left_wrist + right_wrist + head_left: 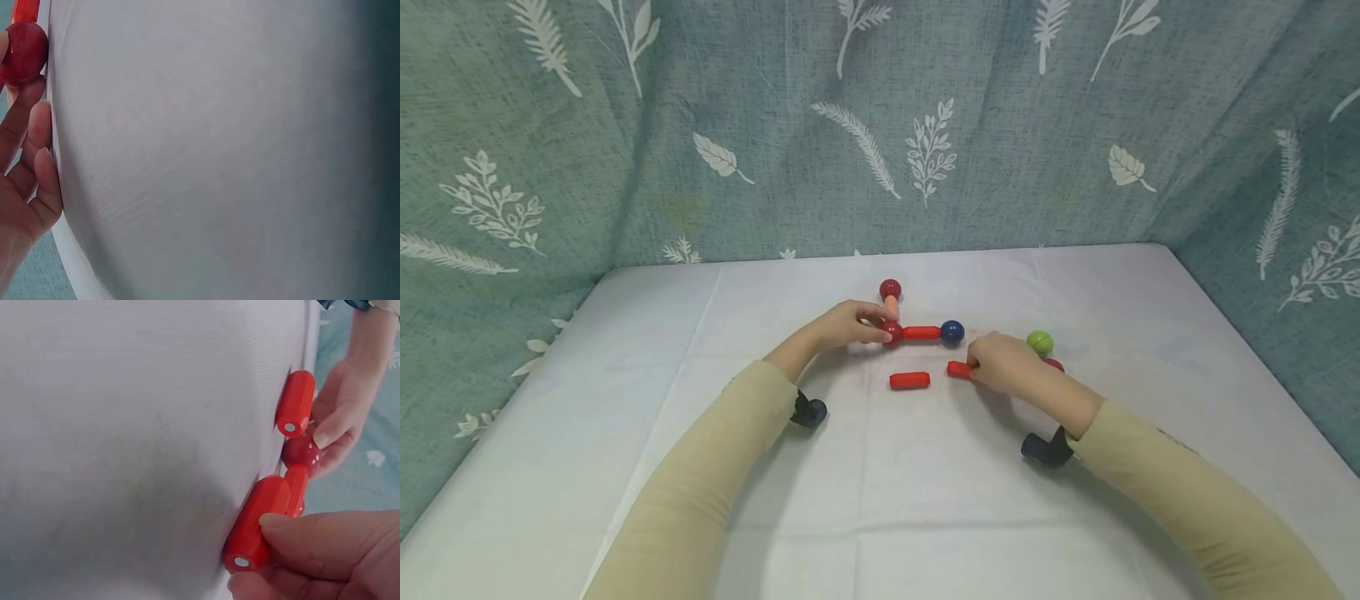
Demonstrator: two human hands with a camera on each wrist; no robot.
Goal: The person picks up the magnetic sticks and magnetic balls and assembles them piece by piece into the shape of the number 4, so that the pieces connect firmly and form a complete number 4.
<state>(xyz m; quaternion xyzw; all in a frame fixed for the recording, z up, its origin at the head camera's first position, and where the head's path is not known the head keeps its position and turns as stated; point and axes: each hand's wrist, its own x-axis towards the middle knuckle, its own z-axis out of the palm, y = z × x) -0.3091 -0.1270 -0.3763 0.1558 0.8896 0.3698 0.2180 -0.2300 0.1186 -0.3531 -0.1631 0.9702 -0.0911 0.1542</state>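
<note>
My left hand (846,323) pinches a dark red ball (892,333) between thumb and fingers. This ball forms the corner of a joined piece: a red rod (922,332) runs right to a blue ball (952,332), and an orange-pink rod (891,308) runs back to another red ball (891,289). My right hand (1003,362) pinches a second red rod (259,522) by thumb and fingertips, low at the white cloth. That rod has a silvery disc in its end. A third red rod (909,381) lies loose between the hands, in front of the joined piece.
Beyond my right hand lie a green ball (1040,342) and a red ball (1055,364), the latter partly hidden by the hand. White cloth (925,467) covers the table. A blue-green leaf-patterned curtain (760,125) stands along the back and sides.
</note>
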